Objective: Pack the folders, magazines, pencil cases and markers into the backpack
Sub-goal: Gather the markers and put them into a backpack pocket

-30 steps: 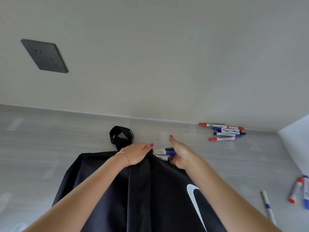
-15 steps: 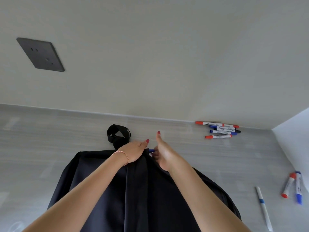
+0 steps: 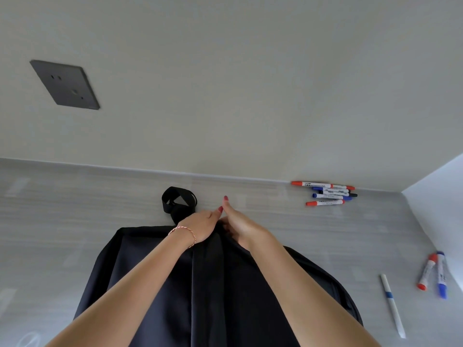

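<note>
A black backpack lies on the grey table, its carry loop pointing to the wall. My left hand, with a bracelet at the wrist, grips the top edge of the backpack. My right hand is pressed against it at the bag's opening, thumb raised and fingers curled down into the fabric; what they hold is hidden. Several red, blue and black markers lie in a cluster by the wall at the back right.
A red marker and a blue marker lie side by side at the right edge, with a thin white pen just left of them. A dark wall socket is on the wall. A white panel stands at far right.
My right hand carried a few markers to the bag's opening and pushed in beside my left hand. The markers have gone out of sight.
</note>
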